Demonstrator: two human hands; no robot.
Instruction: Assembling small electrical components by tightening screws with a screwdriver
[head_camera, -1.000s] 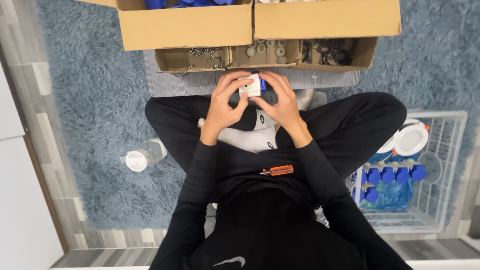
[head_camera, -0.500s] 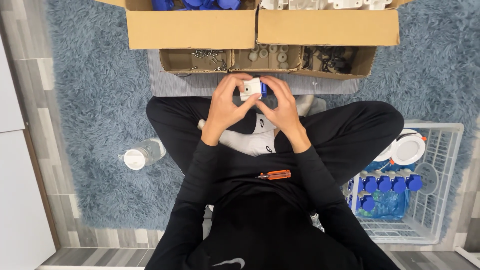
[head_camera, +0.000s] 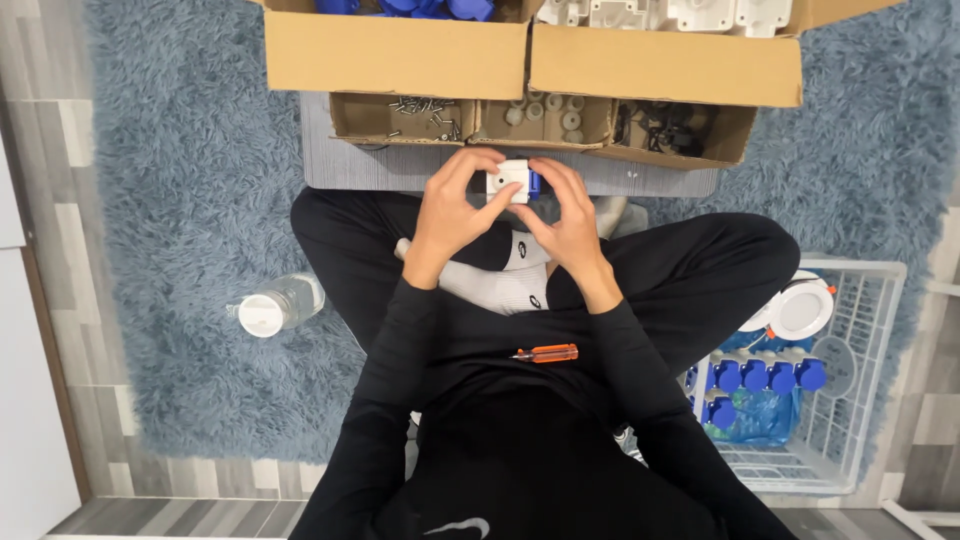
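The person sits cross-legged on a blue shaggy rug (head_camera: 190, 180) and holds a small white plastic part (head_camera: 512, 180) with a blue piece on its right side. The left hand (head_camera: 452, 205) and the right hand (head_camera: 565, 220) are both closed around this part from the two sides, just above the grey surface (head_camera: 400, 168). On the lap lies an orange screwdriver (head_camera: 545, 353). Behind the surface stand cardboard boxes (head_camera: 400, 55) — one low tray holds screws (head_camera: 425, 105). A white wire basket (head_camera: 860, 400) with blue parts is at the right, a plastic bottle (head_camera: 275, 305) at the left.
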